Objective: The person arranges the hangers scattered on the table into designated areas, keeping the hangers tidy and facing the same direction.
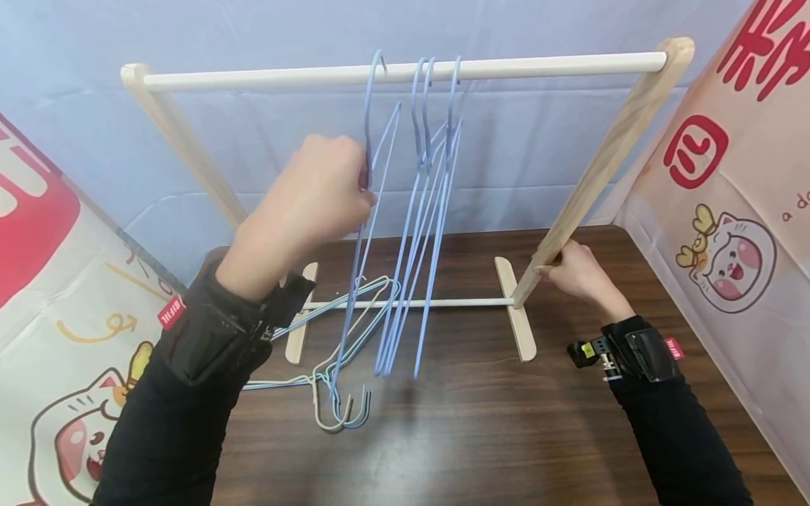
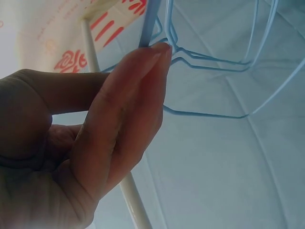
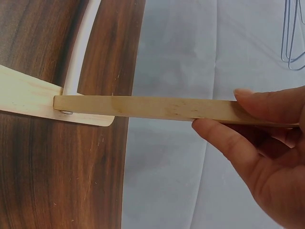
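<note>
In the head view the left hand (image 1: 316,190) pinches a blue wire hanger (image 1: 369,105) just below its hook, which lies over the rack's white top rail (image 1: 538,67). The left wrist view shows thumb and finger (image 2: 124,105) together on the hanger's wire. Several blue hangers (image 1: 436,183) hang from the rail just right of that hand. The right hand (image 1: 579,270) grips the lower part of the rack's right wooden post (image 1: 591,176). In the right wrist view, thumb and fingers of the right hand (image 3: 271,143) lie on both sides of the post (image 3: 167,107).
Several blue hangers and a cream hanger (image 1: 314,393) lie on the brown table (image 1: 455,436), left of centre, partly across the lower rail (image 1: 468,303). Wooden feet (image 1: 520,323) stand under the rack. Pale blue cloth (image 1: 506,140) hangs behind, with printed panels (image 1: 715,176) at both sides.
</note>
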The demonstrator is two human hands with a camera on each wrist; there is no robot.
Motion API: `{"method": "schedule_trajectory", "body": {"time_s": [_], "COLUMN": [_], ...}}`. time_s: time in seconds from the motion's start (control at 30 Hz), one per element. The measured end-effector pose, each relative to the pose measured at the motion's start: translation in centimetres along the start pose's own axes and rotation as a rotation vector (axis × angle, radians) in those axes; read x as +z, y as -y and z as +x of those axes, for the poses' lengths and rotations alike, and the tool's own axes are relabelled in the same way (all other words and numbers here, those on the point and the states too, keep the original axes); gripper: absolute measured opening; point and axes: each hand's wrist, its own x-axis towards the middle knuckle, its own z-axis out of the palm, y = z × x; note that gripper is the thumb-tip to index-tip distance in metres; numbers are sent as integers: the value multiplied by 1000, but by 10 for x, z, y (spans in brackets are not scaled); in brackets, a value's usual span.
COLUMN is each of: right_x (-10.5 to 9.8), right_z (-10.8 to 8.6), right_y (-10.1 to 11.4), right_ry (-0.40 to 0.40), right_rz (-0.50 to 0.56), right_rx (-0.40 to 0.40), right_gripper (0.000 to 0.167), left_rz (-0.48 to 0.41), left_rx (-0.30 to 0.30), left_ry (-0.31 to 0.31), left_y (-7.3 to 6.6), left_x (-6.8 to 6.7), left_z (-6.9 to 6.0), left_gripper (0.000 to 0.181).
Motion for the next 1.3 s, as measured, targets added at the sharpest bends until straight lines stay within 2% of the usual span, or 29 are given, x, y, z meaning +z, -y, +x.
{"method": "schedule_trajectory", "body": {"time_s": [0.1,0.27,0.57,0.93,1.3], "right_x": [0,0,0,0,0], "right_z": [0,-1,0,-1,-1], "right_y": [0,0,0,0,1], "right_ry": [6,14,11,-4,-12], "right_rz": [3,8,9,0,-4], "right_rx": [2,3,1,-14,-14], "right_gripper": [36,36,36,35,35], "left_rz": [-9,-37,-82,-90,-102], "left_rx": [-7,-31,-61,-52,-58], "left_ry": [14,70,137,151,155], "left_y": [-1,-6,-10,-15,-15], "left_x": [-3,-5,0,12,20], "left_z": [3,9,21,34,40], "left_gripper": [15,14,9,13,12]}}
